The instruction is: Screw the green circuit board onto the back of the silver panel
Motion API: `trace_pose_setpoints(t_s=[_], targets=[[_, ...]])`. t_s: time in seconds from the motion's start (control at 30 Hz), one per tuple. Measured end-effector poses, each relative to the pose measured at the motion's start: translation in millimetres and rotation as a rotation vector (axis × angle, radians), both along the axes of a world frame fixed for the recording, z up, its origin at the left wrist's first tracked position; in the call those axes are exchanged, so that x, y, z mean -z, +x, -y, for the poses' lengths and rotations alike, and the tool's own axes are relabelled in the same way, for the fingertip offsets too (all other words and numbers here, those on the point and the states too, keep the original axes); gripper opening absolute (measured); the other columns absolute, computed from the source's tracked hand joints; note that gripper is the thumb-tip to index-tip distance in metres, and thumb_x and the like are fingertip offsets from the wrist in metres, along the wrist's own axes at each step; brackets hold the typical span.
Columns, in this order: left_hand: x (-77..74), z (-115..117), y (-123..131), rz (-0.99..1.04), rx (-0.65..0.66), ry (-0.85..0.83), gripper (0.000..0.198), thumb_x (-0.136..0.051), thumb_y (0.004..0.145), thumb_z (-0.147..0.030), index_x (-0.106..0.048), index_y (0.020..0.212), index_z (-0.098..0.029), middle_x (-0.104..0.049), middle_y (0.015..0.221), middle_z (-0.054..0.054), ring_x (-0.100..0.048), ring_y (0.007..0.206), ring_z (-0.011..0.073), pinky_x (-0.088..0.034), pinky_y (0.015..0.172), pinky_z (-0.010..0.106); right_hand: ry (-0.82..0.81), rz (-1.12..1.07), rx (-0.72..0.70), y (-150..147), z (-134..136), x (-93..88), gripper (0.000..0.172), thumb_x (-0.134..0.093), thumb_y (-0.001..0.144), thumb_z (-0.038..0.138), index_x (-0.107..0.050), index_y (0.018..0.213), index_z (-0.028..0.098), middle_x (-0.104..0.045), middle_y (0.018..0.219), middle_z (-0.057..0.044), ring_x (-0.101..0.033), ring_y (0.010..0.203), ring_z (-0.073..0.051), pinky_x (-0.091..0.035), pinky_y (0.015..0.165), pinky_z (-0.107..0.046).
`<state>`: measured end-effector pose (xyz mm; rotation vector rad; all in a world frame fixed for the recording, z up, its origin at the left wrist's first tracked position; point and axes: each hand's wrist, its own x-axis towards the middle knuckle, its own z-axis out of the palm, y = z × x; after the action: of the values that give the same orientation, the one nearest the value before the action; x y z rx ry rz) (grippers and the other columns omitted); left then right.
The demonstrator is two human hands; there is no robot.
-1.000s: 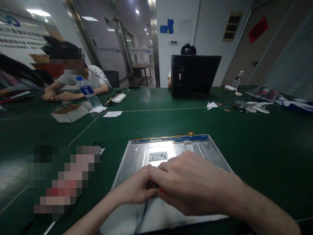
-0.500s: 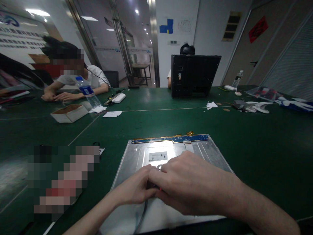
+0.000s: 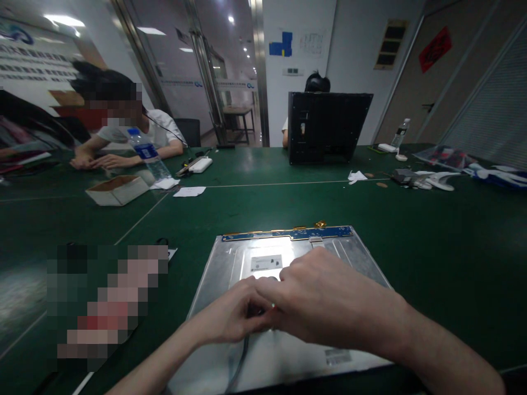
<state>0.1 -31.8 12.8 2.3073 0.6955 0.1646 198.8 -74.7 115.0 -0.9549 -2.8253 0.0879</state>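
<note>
A silver metal panel point(image 3: 346, 258) lies on the green table, with a blue circuit board strip point(image 3: 255, 236) along its far edge. Above the middle of the panel, my left hand point(image 3: 234, 310) and my right hand point(image 3: 325, 302) meet with their fingers pinched together. A dark cable point(image 3: 240, 365) runs from under my left fingers toward the near edge. What the fingertips hold is mostly hidden; a small reddish bit shows between them. A flat ribbon connector point(image 3: 316, 241) sits below the blue strip.
Left of the panel is a pixelated area point(image 3: 119, 296). Farther back stand an open box point(image 3: 117, 192), a plastic bottle point(image 3: 148, 156) and a black monitor-like panel point(image 3: 329, 126). A person point(image 3: 160, 129) sits at the left, another behind the black panel. White items point(image 3: 436, 180) lie right.
My right hand has shifted and turned slightly, uncovering a label near the panel's near edge. The fingertips of both hands have moved a little; the panel stays in place.
</note>
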Motion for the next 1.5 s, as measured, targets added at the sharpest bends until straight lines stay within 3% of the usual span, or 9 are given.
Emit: trace_pose_setpoints(t_s=[0.13, 0.27, 0.43, 0.67, 0.83, 1.0, 1.2, 1.4, 1.5], targets=[[1.0, 2.6, -0.5, -0.009, -0.083, -0.039, 0.014, -0.054, 0.082, -0.025, -0.062, 0.079, -0.013, -0.064, 0.076, 0.003, -0.057, 0.070, 0.0179, -0.047, 0.063, 0.023, -0.055, -0.021, -0.068, 1.2, 1.4, -5.1, 0.015, -0.051, 0.088, 0.022, -0.052, 0.102, 0.016, -0.065, 0.080, -0.002, -0.051, 0.060, -0.013, -0.025, 0.047, -0.029], [0.0, 0.6, 0.5, 0.004, -0.050, -0.038, 0.009, -0.056, 0.077, -0.019, -0.063, 0.076, -0.015, -0.067, 0.082, 0.004, -0.058, 0.075, 0.0183, -0.048, 0.068, 0.024, -0.113, -0.012, -0.085, 3.3, 2.3, -9.4, 0.022, -0.056, 0.084, 0.022, -0.050, 0.104, 0.016, -0.065, 0.085, -0.003, -0.053, 0.065, -0.014, -0.031, 0.050, -0.028], [-2.7, -2.2, 1.0, 0.026, 0.021, -0.006, 0.014, -0.056, 0.079, -0.021, -0.066, 0.071, -0.015, -0.066, 0.076, 0.003, -0.059, 0.080, 0.0208, -0.048, 0.074, 0.027, -0.079, -0.012, -0.030, 2.6, 0.6, -4.8, 0.019, -0.053, 0.091, 0.035, -0.054, 0.101, 0.019, -0.066, 0.080, -0.001, -0.054, 0.062, -0.014, -0.027, 0.048, -0.030], [-3.6, -1.1, 1.1, 0.028, 0.018, -0.040, 0.016, -0.055, 0.080, -0.022, -0.068, 0.074, -0.016, -0.068, 0.076, 0.003, -0.057, 0.069, 0.0174, -0.048, 0.066, 0.024, -0.102, -0.004, -0.060, 2.1, 2.4, -9.4, 0.017, -0.053, 0.086, 0.024, -0.050, 0.102, 0.017, -0.064, 0.081, -0.003, -0.051, 0.061, -0.013, -0.029, 0.049, -0.027], [-1.7, -1.4, 1.9, 0.058, 0.029, -0.021, 0.013, -0.056, 0.079, -0.020, -0.067, 0.073, -0.015, -0.066, 0.076, 0.002, -0.057, 0.075, 0.0189, -0.047, 0.073, 0.026, -0.112, -0.027, -0.045, 2.6, 1.9, -7.7, 0.021, -0.053, 0.089, 0.033, -0.052, 0.104, 0.018, -0.065, 0.080, -0.002, -0.052, 0.061, -0.014, -0.027, 0.048, -0.028], [-2.4, -2.0, 0.9, 0.017, 0.035, 0.014, 0.028, -0.054, 0.085, -0.029, -0.065, 0.063, -0.016, -0.061, 0.066, 0.002, -0.054, 0.070, 0.0185, -0.047, 0.070, 0.026, -0.070, 0.008, -0.010, 1.1, 1.8, -6.5, 0.015, -0.045, 0.093, 0.028, -0.054, 0.101, 0.018, -0.066, 0.077, -0.002, -0.052, 0.058, -0.013, -0.024, 0.048, -0.029], [-3.1, -1.8, 0.5, 0.043, 0.031, 0.033, 0.012, -0.056, 0.077, -0.018, -0.066, 0.070, -0.016, -0.066, 0.076, 0.003, -0.053, 0.067, 0.0169, -0.048, 0.073, 0.026, -0.125, -0.029, -0.076, 2.3, 2.3, -8.9, 0.023, -0.055, 0.082, 0.024, -0.050, 0.103, 0.016, -0.064, 0.082, -0.003, -0.052, 0.063, -0.014, -0.031, 0.049, -0.028], [0.3, -1.5, -0.4, 0.049, 0.017, 0.052, 0.015, -0.055, 0.079, -0.022, -0.064, 0.069, -0.016, -0.063, 0.073, 0.003, -0.054, 0.071, 0.0195, -0.047, 0.069, 0.026, -0.054, -0.021, -0.009, 1.6, 2.1, -5.3, 0.018, -0.045, 0.092, 0.032, -0.053, 0.099, 0.018, -0.065, 0.075, -0.002, -0.049, 0.056, -0.013, -0.023, 0.047, -0.029], [-0.9, -0.9, -0.5, 0.043, 0.020, 0.050, 0.015, -0.054, 0.078, -0.019, -0.063, 0.068, -0.016, -0.061, 0.072, 0.003, -0.054, 0.072, 0.0193, -0.045, 0.066, 0.025, -0.017, -0.001, -0.005, 1.1, 2.4, -5.5, 0.013, -0.044, 0.091, 0.027, -0.053, 0.096, 0.018, -0.063, 0.072, -0.001, -0.047, 0.053, -0.013, -0.020, 0.046, -0.030]])
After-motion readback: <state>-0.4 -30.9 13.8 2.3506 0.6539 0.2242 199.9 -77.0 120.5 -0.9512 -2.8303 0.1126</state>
